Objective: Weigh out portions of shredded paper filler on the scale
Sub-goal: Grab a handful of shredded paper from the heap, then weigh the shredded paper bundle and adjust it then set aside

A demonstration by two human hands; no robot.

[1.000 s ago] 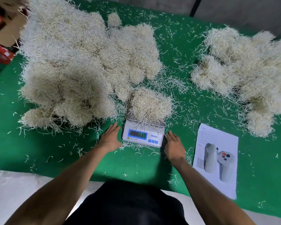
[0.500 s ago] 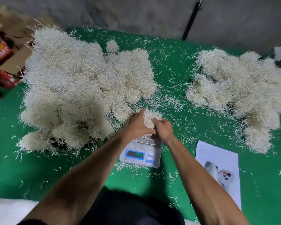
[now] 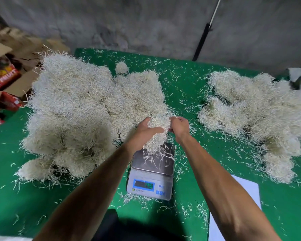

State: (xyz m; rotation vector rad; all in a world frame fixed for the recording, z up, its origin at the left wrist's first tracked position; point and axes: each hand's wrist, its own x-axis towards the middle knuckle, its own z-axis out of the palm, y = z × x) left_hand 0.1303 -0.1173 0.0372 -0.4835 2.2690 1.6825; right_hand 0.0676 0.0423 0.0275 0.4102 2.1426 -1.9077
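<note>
A small grey digital scale (image 3: 151, 183) stands on the green table (image 3: 189, 80), its blue display lit. Both hands hold one clump of pale shredded paper filler (image 3: 157, 134) lifted just above the scale's steel pan, where a few loose strands lie. My left hand (image 3: 144, 127) grips the clump from the left. My right hand (image 3: 179, 126) grips it from the right. A large heap of filler (image 3: 80, 112) lies to the left of the scale. A second, smaller heap (image 3: 261, 115) lies to the right.
Loose strands litter the green cloth all around. A white paper sheet (image 3: 236, 206) lies at the lower right beside the scale. Red printed cardboard boxes (image 3: 2, 80) stand off the table's left edge. A grey wall with a leaning black-and-white pole (image 3: 203, 37) is behind.
The hands, flat beside the scale a second ago, closed round the portion on the pan and have lifted it off. The camera view has tilted up.
</note>
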